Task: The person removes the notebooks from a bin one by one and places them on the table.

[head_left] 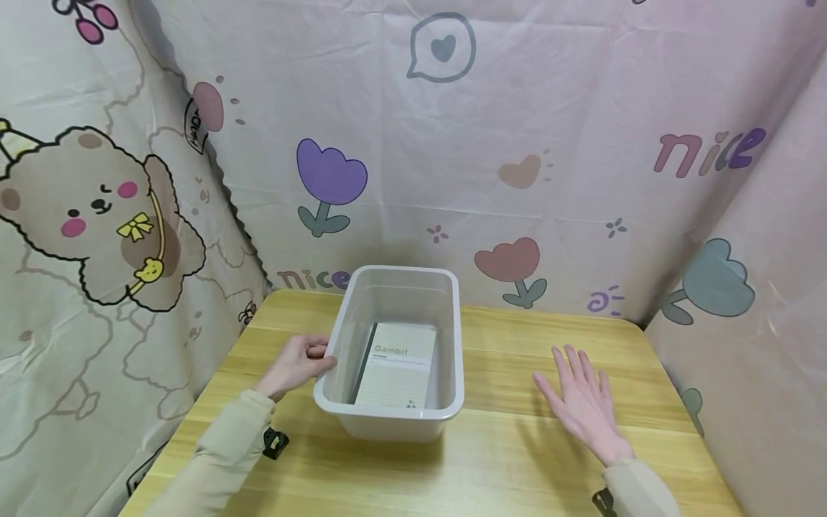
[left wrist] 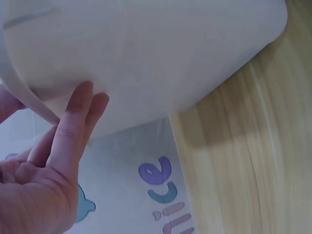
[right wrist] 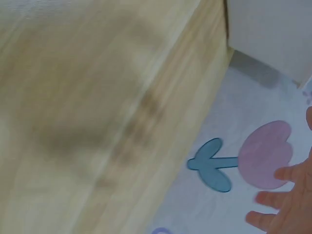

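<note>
One hand is doing all the holding here. The left hand [head_left: 300,366] pinches the left side of the pale plastic tub [head_left: 460,345], thumb at the rim and fingers laid nearly straight along the outer wall. Inside, on the tub's floor, a notebook [head_left: 399,373] marked "Gambit" lies cover up. The tub is left of centre at the wooden table [head_left: 497,452], long sides running near to far, in front of the printed cloth [head_left: 413,179]. From here I can't tell whether its base is fully down on the wood. The right hand [head_left: 584,409] is well apart, over the right part of the table — fingers spread, nothing in them.

A one-sided pinch like this could, I'd judge, let the right rim dip and the notebook slide. Better to support the wall with the fingers spread wider, and to have the free hand take the right rim before any lifting — evenly and slowly, rim level. For merely steadying, a light pinch should do; a hard squeeze might bow the wall.
</note>
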Demonstrator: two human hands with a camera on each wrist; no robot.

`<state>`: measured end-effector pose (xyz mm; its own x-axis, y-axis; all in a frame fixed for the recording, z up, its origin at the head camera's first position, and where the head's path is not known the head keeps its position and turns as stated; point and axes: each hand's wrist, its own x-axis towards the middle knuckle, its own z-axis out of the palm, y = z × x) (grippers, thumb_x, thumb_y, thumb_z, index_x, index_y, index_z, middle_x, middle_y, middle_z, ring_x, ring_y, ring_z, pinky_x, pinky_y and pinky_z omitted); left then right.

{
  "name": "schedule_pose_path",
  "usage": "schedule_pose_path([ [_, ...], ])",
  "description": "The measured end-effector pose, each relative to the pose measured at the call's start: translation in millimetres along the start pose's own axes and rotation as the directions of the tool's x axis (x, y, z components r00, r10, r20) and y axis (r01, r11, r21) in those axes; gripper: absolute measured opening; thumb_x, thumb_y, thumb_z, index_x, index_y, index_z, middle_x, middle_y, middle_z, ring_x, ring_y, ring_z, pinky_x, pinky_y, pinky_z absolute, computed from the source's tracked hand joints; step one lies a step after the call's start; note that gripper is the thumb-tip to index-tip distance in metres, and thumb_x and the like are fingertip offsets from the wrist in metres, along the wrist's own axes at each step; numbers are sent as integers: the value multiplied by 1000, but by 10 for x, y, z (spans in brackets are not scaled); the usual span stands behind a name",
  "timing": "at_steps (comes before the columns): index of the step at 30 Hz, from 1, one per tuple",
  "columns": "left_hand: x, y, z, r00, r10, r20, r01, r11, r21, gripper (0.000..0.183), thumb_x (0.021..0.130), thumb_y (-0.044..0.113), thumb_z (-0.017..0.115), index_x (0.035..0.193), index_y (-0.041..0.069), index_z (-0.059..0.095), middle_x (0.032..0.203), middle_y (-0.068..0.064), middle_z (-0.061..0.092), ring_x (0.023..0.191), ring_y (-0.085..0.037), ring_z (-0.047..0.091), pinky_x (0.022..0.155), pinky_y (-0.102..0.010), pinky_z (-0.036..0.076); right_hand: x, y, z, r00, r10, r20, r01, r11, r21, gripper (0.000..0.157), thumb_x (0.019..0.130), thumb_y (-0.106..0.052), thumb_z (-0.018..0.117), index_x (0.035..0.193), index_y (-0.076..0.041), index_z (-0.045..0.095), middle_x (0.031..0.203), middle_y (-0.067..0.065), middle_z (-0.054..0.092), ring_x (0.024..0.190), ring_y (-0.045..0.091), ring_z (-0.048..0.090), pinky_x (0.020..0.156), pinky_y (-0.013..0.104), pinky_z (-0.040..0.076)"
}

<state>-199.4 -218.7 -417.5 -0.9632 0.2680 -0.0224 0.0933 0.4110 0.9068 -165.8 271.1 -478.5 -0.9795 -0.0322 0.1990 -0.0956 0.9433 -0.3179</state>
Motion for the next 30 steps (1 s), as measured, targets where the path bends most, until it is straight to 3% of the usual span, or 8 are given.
schedule_pose_path([
  [5,-30,37,106,1000,-20,-6,20,999,-27,46,89,0,62,129,-20,53,116,-35,68,102,-40,72,81,-30,64,83,-161,-100,997,-47,-56,45,998,-37,77,101,-59,42,153,-3,36,145,31,45,135,52,39,115,74,18],
  [10,-71,81,215,1000,-26,-11,25,999,-39,45,88,0,62,128,-20,54,114,-35,69,101,-40,73,79,-30,64,206,-366,-238,987,-129,-93,119,987,-104,76,99,-58,46,144,4,44,134,30,55,125,50,48,111,65,31],
  [16,-127,131,318,999,-44,-10,43,998,-55,45,89,0,62,128,-19,54,116,-36,68,103,-42,72,81,-34,65,373,-640,-406,979,-191,-70,181,975,-127,77,98,-61,46,143,2,45,135,27,55,127,48,48,107,63,38],
  [22,-167,150,393,1000,-20,9,21,998,-63,44,87,-1,62,126,-20,54,115,-36,68,103,-44,71,83,-37,65,526,-910,-533,967,-248,-61,235,956,-173,76,96,-62,48,143,-2,46,128,21,57,122,44,51,101,58,42],
  [30,-207,196,431,999,-1,36,4,998,-67,45,89,0,63,127,-21,52,117,-37,66,105,-46,70,84,-39,65,734,-1341,-643,952,-305,16,301,927,-224,78,95,-65,48,144,-4,46,128,19,58,117,40,53,95,53,46],
])
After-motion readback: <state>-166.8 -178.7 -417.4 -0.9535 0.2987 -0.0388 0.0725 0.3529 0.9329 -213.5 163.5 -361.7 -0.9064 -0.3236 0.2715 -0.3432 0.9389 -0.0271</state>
